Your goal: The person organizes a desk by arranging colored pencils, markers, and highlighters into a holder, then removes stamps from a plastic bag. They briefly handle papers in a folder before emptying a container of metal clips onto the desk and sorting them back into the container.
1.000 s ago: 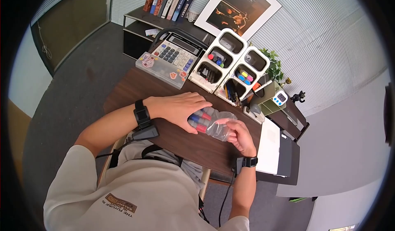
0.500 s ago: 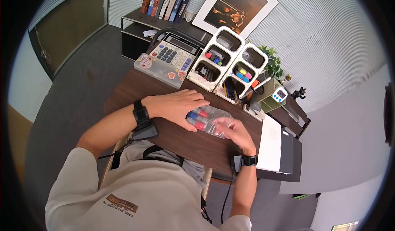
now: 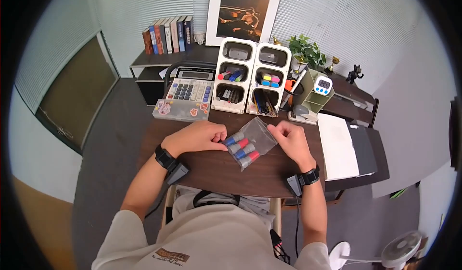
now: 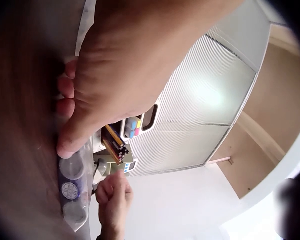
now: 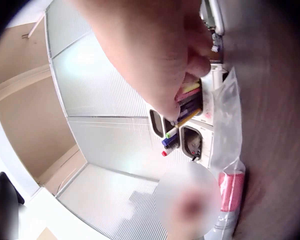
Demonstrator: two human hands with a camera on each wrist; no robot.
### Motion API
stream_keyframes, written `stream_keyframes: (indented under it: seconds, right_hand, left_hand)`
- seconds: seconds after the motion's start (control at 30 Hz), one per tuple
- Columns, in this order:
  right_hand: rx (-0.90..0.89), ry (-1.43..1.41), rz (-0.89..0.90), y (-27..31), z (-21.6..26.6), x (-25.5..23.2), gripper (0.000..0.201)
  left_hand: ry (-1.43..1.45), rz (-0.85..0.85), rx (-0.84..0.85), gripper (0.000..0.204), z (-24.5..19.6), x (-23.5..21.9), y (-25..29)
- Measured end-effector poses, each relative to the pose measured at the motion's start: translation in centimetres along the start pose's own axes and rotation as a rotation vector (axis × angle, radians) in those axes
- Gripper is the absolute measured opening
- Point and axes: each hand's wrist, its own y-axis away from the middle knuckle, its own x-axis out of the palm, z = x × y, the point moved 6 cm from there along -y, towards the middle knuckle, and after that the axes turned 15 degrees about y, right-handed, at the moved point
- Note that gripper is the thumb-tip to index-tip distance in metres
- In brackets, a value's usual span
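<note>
A clear plastic bag (image 3: 261,134) lies on the desk at a slant, several markers (image 3: 244,148) with grey, blue and red parts side by side in its lower left half. My left hand (image 3: 197,138) pinches its left edge beside the markers. At the bag's upper right corner, my right hand (image 3: 293,142) pinches the film between thumb and curled fingers. In the left wrist view the thumb of my left hand (image 4: 120,65) touches the bag near grey round marker ends (image 4: 71,167). Past my right hand (image 5: 150,55), the right wrist view shows the film (image 5: 227,125) and a red marker part (image 5: 231,192).
Two white organizers (image 3: 236,77) with pens stand behind the bag. A calculator (image 3: 191,87) and a sticker-covered case (image 3: 182,110) are at the back left. To the right are a stapler (image 3: 303,113), a green holder (image 3: 312,97), white paper (image 3: 338,145) and a dark folder (image 3: 362,150).
The bag has been spread flatter, its markers now in plain view. My left hand has drawn back from over it to its left edge; my right hand has moved to its upper corner. The head view has turned.
</note>
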Motion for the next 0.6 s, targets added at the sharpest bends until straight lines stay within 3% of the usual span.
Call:
stream_keyframes:
  seconds: [0.03, 0.1, 0.13, 0.3, 0.37, 0.5, 0.6]
  right_hand:
    - [0.01, -0.015, -0.017, 0.2, 0.2, -0.3, 0.037]
    - [-0.109, -0.044, 0.366, 1.1, 1.5, 1.3, 0.043]
    - [-0.064, -0.011, 0.489, 1.5, 2.2, 1.6, 0.046]
    - [-0.209, 0.039, 0.442, 1.9, 2.6, 1.9, 0.052]
    - [-0.259, 0.162, 0.381, 1.8, 2.5, 1.7, 0.054]
    - [-0.238, 0.183, 0.282, 1.7, 1.5, 1.8, 0.063]
    - [-0.249, 0.215, 0.372, 2.1, 2.2, 1.7, 0.066]
  left_hand:
    - [-0.085, 0.013, -0.023, 0.028, -0.1, 0.0, 0.0]
    - [-0.119, 0.012, 0.0, 0.028, -0.2, 0.4, -0.2]
    - [-0.092, -0.006, -0.003, 0.028, -0.1, 0.4, -0.3]
    - [-0.094, -0.052, 0.117, 0.022, 0.0, 0.9, -0.3]
    - [-0.14, -0.029, 0.173, 0.022, -1.8, 1.3, -0.3]
    - [-0.085, -0.053, 0.098, 0.028, -2.7, 1.9, -0.1]
    - [0.002, -0.149, 0.064, 0.029, -2.5, 2.0, -0.1]
